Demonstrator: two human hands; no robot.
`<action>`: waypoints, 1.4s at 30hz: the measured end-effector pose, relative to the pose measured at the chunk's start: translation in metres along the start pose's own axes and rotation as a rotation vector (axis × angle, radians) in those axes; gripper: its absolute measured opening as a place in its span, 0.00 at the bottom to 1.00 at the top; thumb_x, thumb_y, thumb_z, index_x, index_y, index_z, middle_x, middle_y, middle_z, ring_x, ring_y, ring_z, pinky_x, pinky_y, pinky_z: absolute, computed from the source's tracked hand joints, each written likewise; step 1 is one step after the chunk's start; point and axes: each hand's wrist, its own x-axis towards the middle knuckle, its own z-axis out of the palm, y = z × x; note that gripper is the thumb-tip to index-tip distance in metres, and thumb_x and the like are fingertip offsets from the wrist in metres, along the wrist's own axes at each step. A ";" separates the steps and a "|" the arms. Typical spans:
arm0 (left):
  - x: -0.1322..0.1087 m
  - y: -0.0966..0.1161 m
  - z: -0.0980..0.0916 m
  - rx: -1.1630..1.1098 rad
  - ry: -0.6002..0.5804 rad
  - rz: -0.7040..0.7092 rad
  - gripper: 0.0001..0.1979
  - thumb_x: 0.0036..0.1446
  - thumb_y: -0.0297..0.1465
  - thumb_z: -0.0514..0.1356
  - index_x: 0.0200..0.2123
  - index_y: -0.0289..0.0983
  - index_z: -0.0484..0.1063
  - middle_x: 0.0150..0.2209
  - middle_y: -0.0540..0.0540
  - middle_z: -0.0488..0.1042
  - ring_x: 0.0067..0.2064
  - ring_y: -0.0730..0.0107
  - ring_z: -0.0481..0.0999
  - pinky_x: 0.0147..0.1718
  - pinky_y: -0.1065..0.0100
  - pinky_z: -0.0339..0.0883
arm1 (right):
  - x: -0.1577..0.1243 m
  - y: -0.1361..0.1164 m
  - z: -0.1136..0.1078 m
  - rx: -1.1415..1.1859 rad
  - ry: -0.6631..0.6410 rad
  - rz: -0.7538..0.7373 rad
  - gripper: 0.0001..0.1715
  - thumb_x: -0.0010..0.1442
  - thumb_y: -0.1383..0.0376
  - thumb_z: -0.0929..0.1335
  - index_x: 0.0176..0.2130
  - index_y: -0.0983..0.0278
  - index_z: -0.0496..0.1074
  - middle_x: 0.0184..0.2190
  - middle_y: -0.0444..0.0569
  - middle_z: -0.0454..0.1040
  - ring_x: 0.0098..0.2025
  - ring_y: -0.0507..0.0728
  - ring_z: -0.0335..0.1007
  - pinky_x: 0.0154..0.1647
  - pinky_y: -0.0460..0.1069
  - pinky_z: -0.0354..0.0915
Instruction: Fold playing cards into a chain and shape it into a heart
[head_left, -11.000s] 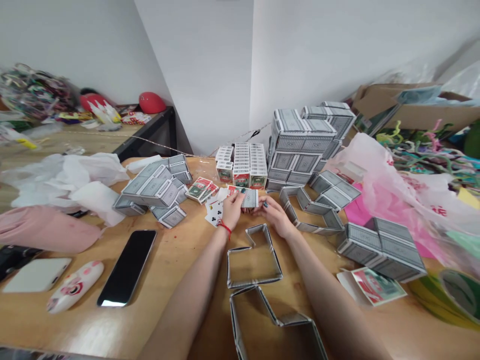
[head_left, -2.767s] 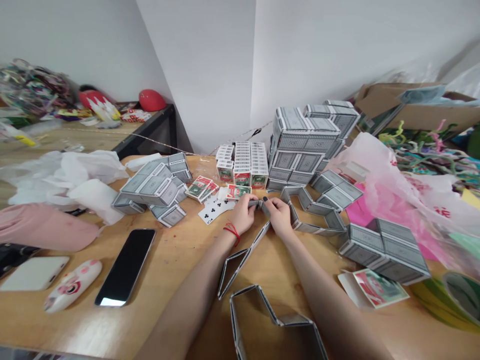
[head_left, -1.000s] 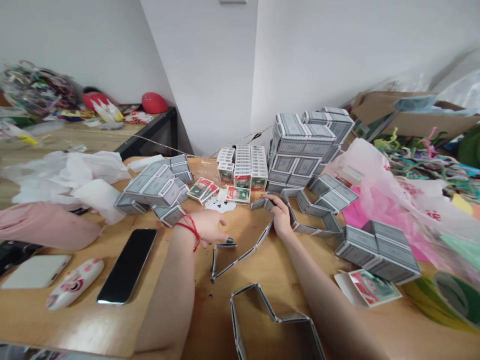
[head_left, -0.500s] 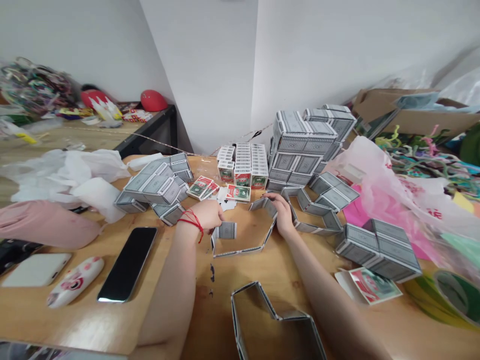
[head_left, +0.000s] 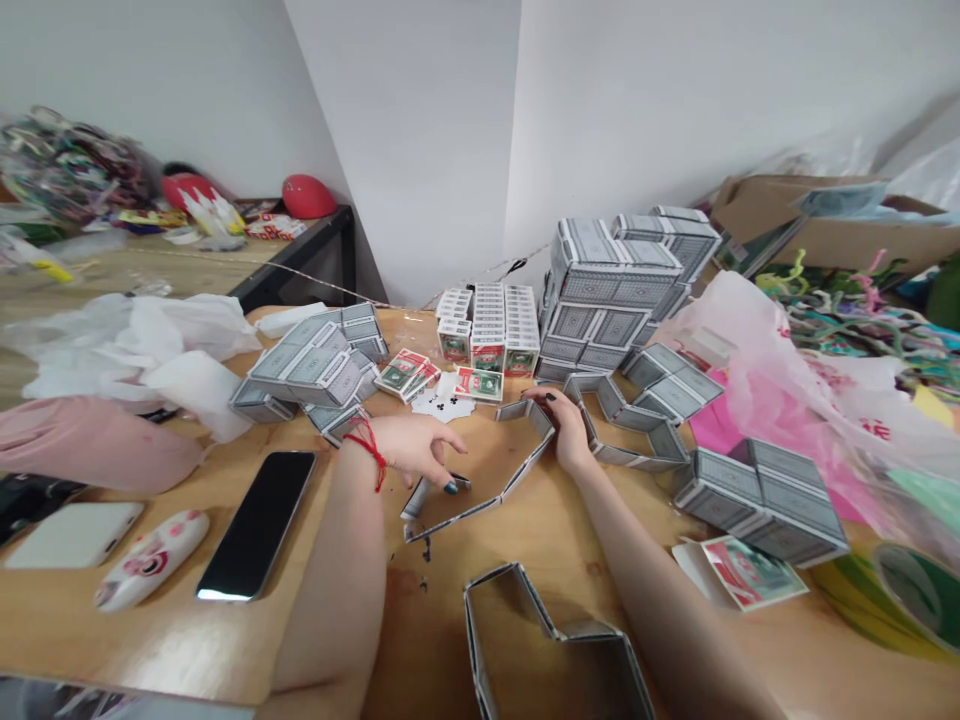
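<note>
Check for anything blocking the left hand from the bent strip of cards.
Nothing visible stands between the left hand and the bent strip of cards: the thumb appears right over the strip's left end. The phone lies off to the left, out of the way.

A bent card strip [head_left: 527, 464] stands between the spread left hand [head_left: 411, 446] and the right hand [head_left: 568, 433]

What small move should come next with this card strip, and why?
Probably use the left hand to bring the two ends of the folded card strip closer: they stand apart, leaving its outline open, with that hand over one end and the right hand beside the other.
</note>
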 end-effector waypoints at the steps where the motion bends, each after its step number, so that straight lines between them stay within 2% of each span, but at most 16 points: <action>1: 0.000 0.000 0.001 0.005 -0.014 -0.034 0.29 0.33 0.33 0.61 0.45 0.43 0.67 0.38 0.47 0.73 0.18 0.79 0.68 0.17 0.77 0.59 | 0.000 -0.002 0.000 -0.006 -0.003 -0.003 0.18 0.54 0.61 0.57 0.34 0.62 0.72 0.37 0.47 0.73 0.42 0.58 0.66 0.46 0.52 0.58; 4: 0.005 0.002 0.003 0.071 0.004 -0.145 0.29 0.32 0.27 0.59 0.45 0.42 0.68 0.36 0.46 0.74 0.17 0.76 0.68 0.17 0.75 0.60 | -0.001 -0.007 0.000 -0.042 -0.044 -0.007 0.15 0.52 0.62 0.60 0.35 0.61 0.72 0.38 0.46 0.73 0.44 0.58 0.65 0.47 0.52 0.57; 6: 0.010 0.005 0.004 0.150 0.015 -0.188 0.24 0.33 0.25 0.57 0.40 0.41 0.71 0.30 0.47 0.75 0.17 0.74 0.69 0.18 0.74 0.61 | -0.002 -0.010 0.000 -0.047 -0.097 0.007 0.15 0.49 0.65 0.61 0.37 0.60 0.72 0.39 0.45 0.73 0.44 0.58 0.65 0.48 0.53 0.57; 9: 0.014 0.008 0.002 0.232 0.022 -0.184 0.15 0.35 0.24 0.54 0.30 0.39 0.75 0.23 0.48 0.74 0.19 0.73 0.69 0.20 0.74 0.62 | -0.003 -0.011 0.000 -0.027 -0.144 0.018 0.19 0.45 0.68 0.62 0.39 0.60 0.71 0.39 0.45 0.73 0.44 0.58 0.65 0.47 0.54 0.58; 14: 0.014 0.006 -0.002 0.305 0.047 -0.120 0.13 0.36 0.24 0.53 0.25 0.37 0.74 0.21 0.48 0.74 0.20 0.73 0.69 0.22 0.74 0.62 | -0.003 -0.007 0.001 -0.047 -0.121 0.016 0.22 0.42 0.72 0.60 0.37 0.62 0.72 0.37 0.46 0.74 0.42 0.58 0.66 0.46 0.53 0.59; 19: 0.017 0.003 -0.005 0.367 0.269 -0.021 0.12 0.37 0.23 0.53 0.23 0.38 0.75 0.21 0.48 0.73 0.24 0.72 0.70 0.27 0.74 0.60 | -0.002 -0.001 0.002 -0.127 -0.030 0.016 0.21 0.41 0.72 0.59 0.34 0.62 0.72 0.34 0.46 0.74 0.40 0.57 0.67 0.44 0.52 0.60; 25: 0.020 -0.001 -0.010 0.416 0.512 0.064 0.14 0.42 0.25 0.53 0.30 0.41 0.75 0.30 0.46 0.76 0.32 0.67 0.72 0.31 0.72 0.60 | -0.002 0.004 0.001 -0.256 0.158 -0.082 0.20 0.41 0.72 0.58 0.32 0.62 0.72 0.32 0.46 0.73 0.38 0.57 0.67 0.43 0.52 0.60; 29: 0.014 -0.002 -0.014 0.404 0.671 0.053 0.15 0.46 0.27 0.51 0.36 0.41 0.74 0.34 0.46 0.75 0.36 0.65 0.72 0.33 0.71 0.61 | -0.006 0.001 0.004 -0.328 0.203 -0.138 0.19 0.42 0.72 0.59 0.32 0.62 0.71 0.33 0.47 0.73 0.38 0.57 0.66 0.43 0.52 0.60; 32: 0.009 -0.001 -0.018 0.388 0.783 0.054 0.16 0.48 0.28 0.51 0.39 0.42 0.73 0.36 0.47 0.75 0.38 0.63 0.72 0.36 0.69 0.61 | -0.011 -0.003 0.006 -0.342 0.216 -0.154 0.19 0.46 0.71 0.59 0.37 0.61 0.70 0.37 0.47 0.72 0.41 0.57 0.65 0.45 0.52 0.59; 36: 0.000 0.001 -0.022 0.327 0.868 0.105 0.16 0.48 0.28 0.51 0.40 0.41 0.72 0.38 0.47 0.74 0.38 0.64 0.71 0.39 0.69 0.62 | -0.022 -0.009 0.010 -0.320 0.277 -0.169 0.19 0.52 0.68 0.59 0.44 0.61 0.66 0.41 0.49 0.69 0.43 0.56 0.64 0.45 0.52 0.59; 42: -0.013 0.003 -0.024 0.194 0.987 0.124 0.16 0.48 0.27 0.51 0.40 0.40 0.72 0.41 0.48 0.73 0.38 0.68 0.71 0.40 0.71 0.62 | -0.032 -0.014 0.014 -0.355 0.357 -0.194 0.18 0.56 0.65 0.57 0.46 0.61 0.63 0.44 0.51 0.67 0.46 0.57 0.62 0.47 0.54 0.58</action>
